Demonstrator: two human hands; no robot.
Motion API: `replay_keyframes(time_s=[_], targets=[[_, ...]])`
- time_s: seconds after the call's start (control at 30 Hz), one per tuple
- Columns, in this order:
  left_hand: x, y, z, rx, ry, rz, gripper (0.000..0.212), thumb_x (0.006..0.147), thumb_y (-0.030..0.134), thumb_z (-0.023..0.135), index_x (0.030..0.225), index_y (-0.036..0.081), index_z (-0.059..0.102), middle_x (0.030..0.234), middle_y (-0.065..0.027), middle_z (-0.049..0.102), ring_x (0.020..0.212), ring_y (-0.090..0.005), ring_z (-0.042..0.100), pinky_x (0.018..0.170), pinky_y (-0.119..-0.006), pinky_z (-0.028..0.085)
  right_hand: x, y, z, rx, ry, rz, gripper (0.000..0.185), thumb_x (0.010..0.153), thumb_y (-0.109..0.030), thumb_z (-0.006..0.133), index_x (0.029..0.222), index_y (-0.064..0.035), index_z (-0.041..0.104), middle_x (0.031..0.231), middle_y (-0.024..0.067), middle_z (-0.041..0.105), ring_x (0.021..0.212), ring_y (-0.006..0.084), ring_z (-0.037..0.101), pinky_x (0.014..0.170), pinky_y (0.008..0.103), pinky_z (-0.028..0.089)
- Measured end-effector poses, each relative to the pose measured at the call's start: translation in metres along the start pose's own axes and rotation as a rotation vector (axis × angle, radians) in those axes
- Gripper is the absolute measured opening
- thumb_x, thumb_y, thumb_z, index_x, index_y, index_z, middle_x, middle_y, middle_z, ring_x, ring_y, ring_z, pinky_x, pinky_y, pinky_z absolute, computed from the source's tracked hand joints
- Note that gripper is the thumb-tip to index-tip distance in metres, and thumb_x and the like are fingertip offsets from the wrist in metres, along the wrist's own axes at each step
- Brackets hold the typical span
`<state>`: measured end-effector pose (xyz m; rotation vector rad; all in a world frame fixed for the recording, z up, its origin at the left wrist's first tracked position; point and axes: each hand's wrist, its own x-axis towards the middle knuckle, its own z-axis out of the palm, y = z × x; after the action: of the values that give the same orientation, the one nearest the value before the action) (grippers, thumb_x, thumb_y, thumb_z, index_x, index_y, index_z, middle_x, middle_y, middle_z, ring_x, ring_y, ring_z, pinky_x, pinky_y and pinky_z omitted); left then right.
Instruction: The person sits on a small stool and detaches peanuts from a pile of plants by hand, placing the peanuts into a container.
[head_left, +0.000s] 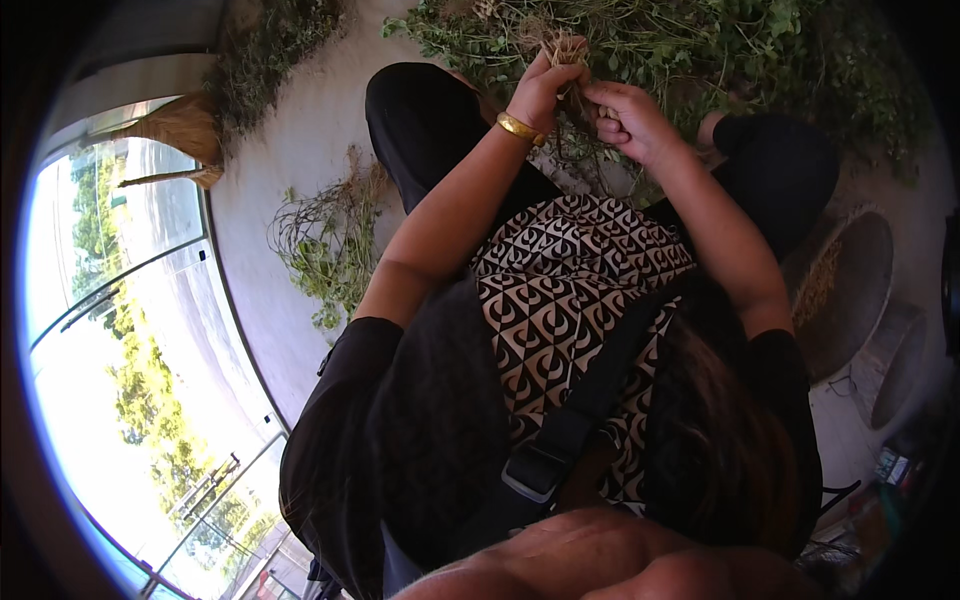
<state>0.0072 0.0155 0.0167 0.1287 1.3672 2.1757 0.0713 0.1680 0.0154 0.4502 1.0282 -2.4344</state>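
My left hand (546, 86), with a gold bracelet at the wrist, grips a bundle of plant roots and stems (566, 56) near the top centre. Just to its right and touching the same bundle, my right hand (628, 120) has its fingers curled around small tan pods (608, 112), seemingly peanuts. The bundle's leafy stems hang below the hands, between my knees. Beyond the hands lies a big heap of uprooted green plants (675, 45). Parts of the bundle are hidden by my fingers.
A smaller plant pile (337, 240) lies on the pale floor at my left, another (262, 67) further up. A straw broom (176, 135) rests near the glass doors (150, 300). By my right knee stands a round container (855, 300) with tan pods inside.
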Motion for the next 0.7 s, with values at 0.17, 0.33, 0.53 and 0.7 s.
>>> replay_keyframes(time_s=[0.17,0.33,0.53,0.7], targets=[[0.002,-0.005,0.007,0.147,-0.040,0.113,0.036,0.092,0.012,0.050,0.128,0.006,0.049,0.101,-0.0062,0.062,0.096,-0.0161,0.057,0.084,-0.028,0.042,0.003,-0.001,-0.002,0.023,0.050,-0.043,0.012,0.090,-0.015,0.061,0.086,-0.0046,0.056,0.070,0.0010,0.049,0.046,0.0029,0.037,0.037,0.0170,0.024],[0.012,0.003,-0.008,0.166,0.007,0.227,0.029,0.094,0.013,0.050,0.121,0.002,0.052,0.085,-0.0056,0.059,0.079,-0.0153,0.054,0.074,-0.029,0.043,-0.002,-0.019,-0.015,0.271,-0.134,-0.171,0.014,0.092,-0.016,0.056,0.091,-0.0021,0.056,0.073,0.0006,0.049,0.045,0.0025,0.033,0.036,0.0175,0.025],[0.006,0.008,0.020,0.190,-0.074,0.275,0.028,0.094,0.011,0.051,0.120,0.002,0.050,0.080,-0.0044,0.058,0.074,-0.0136,0.054,0.069,-0.027,0.044,-0.050,-0.026,-0.009,0.309,-0.337,-0.104,0.018,0.096,-0.020,0.049,0.095,-0.0022,0.051,0.072,0.0001,0.046,0.044,0.0009,0.029,0.033,0.0151,0.021],[-0.002,-0.007,0.041,0.297,-0.108,0.257,0.023,0.093,0.009,0.053,0.115,0.003,0.052,0.082,-0.0035,0.060,0.073,-0.0118,0.056,0.069,-0.026,0.046,-0.109,-0.026,-0.030,0.303,-0.189,-0.183,0.019,0.097,-0.021,0.048,0.095,-0.0022,0.048,0.077,0.0015,0.045,0.046,0.0023,0.030,0.033,0.0160,0.021]])
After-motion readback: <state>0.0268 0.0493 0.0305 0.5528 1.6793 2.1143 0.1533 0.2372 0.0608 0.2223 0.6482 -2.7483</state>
